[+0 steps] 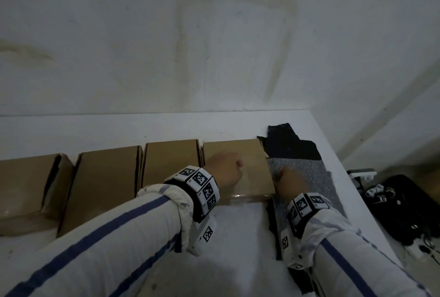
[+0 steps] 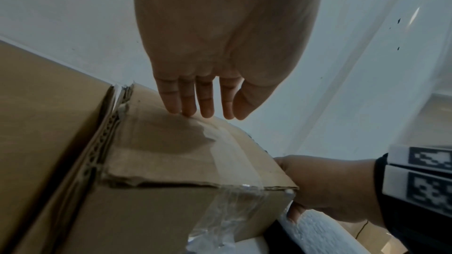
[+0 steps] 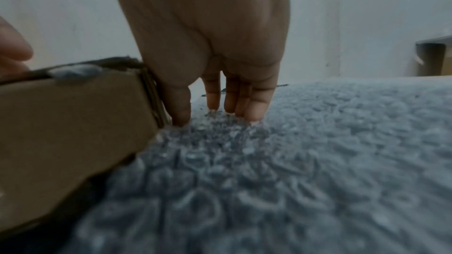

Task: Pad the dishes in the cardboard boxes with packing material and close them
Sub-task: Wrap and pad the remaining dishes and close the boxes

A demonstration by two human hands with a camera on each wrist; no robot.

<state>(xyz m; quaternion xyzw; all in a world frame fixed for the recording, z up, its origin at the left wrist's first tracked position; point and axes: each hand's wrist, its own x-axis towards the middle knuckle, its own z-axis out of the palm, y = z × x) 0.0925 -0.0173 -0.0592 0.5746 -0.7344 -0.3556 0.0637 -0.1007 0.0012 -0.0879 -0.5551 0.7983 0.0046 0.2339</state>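
Note:
The rightmost cardboard box (image 1: 247, 177) of the row lies closed on the white table (image 1: 119, 127), with clear tape (image 2: 232, 210) over its near edge. My left hand (image 1: 228, 165) rests on its lid, and the straight fingertips (image 2: 193, 109) touch the top (image 2: 171, 152). My right hand (image 1: 282, 174) is at the box's right side. Its straight fingers (image 3: 252, 111) point down onto a bubble wrap sheet (image 1: 309, 177), with the thumb against the box wall (image 3: 68, 119). The sheet (image 3: 305, 161) lies flat beside the box. The box contents are hidden.
Three more brown boxes (image 1: 107, 185) stand in a row to the left; the leftmost (image 1: 26, 185) shows a gap at its flap. A black cloth (image 1: 288, 144) lies under the bubble wrap. Dark gear (image 1: 402, 206) sits beyond the table's right edge. A white wall is close behind.

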